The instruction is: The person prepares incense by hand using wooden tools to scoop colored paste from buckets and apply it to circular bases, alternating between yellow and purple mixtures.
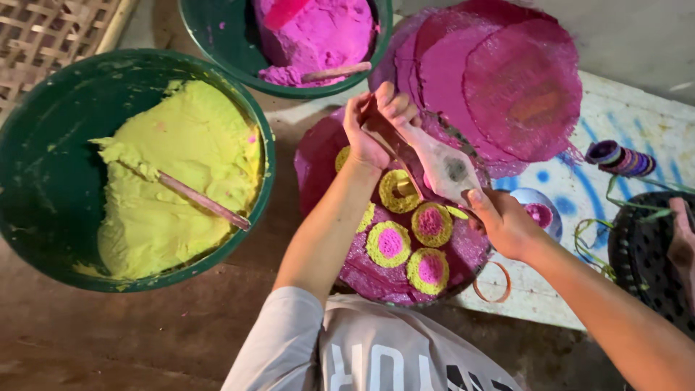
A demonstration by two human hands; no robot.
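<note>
Both hands work one flat wooden paddle (441, 165) over a round magenta mesh tray (322, 163): the left hand (373, 127) grips its upper end, the right hand (503, 221) clasps its lower end. Just below the hands sit ring-shaped yellow paste cakes (391, 244) with pink centres, soft and grainy. This looks like the shaping step; the unfilled ring under the paddle likely needs careful filling.

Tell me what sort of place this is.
Probably a home or small workshop for handmade food, worked at floor level: big green bowls of yellow-green dough and pink dough, and a stack of pink mesh rounds beside the hands.
</note>
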